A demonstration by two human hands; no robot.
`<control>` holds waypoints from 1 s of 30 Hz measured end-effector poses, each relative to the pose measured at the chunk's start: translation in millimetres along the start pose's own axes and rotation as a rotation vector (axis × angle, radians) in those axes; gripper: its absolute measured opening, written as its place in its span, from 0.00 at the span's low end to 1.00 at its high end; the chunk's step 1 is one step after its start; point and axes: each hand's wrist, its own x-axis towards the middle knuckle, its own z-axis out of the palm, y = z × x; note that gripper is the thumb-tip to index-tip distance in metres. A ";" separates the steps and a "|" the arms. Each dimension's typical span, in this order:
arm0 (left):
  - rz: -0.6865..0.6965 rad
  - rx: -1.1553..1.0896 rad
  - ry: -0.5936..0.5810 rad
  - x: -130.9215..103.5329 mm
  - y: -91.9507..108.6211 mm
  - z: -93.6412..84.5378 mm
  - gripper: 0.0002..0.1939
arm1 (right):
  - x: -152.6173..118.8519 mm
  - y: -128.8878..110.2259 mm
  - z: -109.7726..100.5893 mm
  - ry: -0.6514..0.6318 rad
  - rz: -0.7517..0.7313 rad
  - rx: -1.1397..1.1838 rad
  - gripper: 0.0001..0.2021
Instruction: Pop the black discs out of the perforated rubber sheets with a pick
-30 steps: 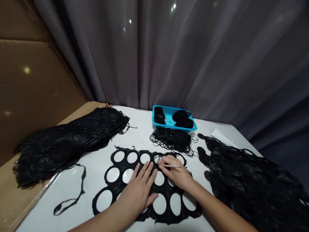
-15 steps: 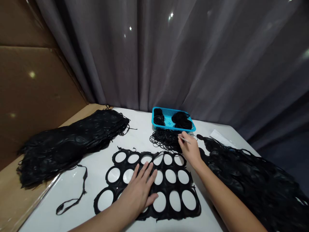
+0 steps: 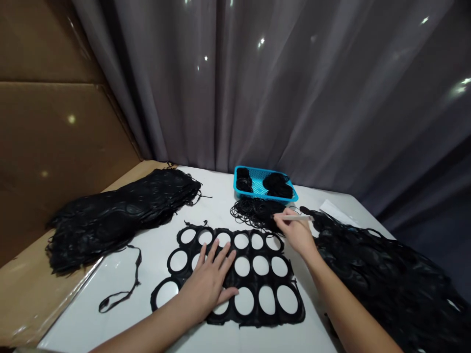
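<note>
A black rubber-like sheet (image 3: 252,282) with rows of large round holes lies flat on the white table. My left hand (image 3: 208,282) rests on its left-middle part, palm down and fingers spread, covering some holes. My right hand (image 3: 296,238) pinches a thin, pale, stick-like tool (image 3: 300,217) just beyond the sheet's far right corner. That tool lies nearly level, its thicker end pointing right; its exact kind is unclear. The fingertips are beside a loose heap of thin black rings (image 3: 253,211), and the tool's left end is hard to make out against it.
Behind the heap, a blue plastic basket (image 3: 265,197) holds bundles of black rings. A stack of black sheets (image 3: 125,211) lies left, a larger black pile (image 3: 382,274) right, near white paper (image 3: 336,212). One loose black strip (image 3: 125,295) curls at left. Cardboard (image 3: 55,147) and a curtain stand behind.
My right hand has shifted slightly right and nearer, turning the tool from slanted to nearly level. My left hand stays flat on the sheet. The whole view has shifted a little.
</note>
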 end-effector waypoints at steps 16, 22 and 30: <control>0.111 -0.130 0.010 -36.2 18.0 3.9 0.37 | -102.6 -35.0 37.2 -0.553 -0.029 0.224 0.07; 0.111 -0.140 0.028 -36.8 18.0 7.7 0.37 | -107.7 -33.0 39.0 -0.524 -0.034 0.238 0.08; 0.116 -0.138 0.010 -35.4 18.7 5.0 0.38 | -110.4 -31.8 41.2 -0.501 -0.149 0.147 0.08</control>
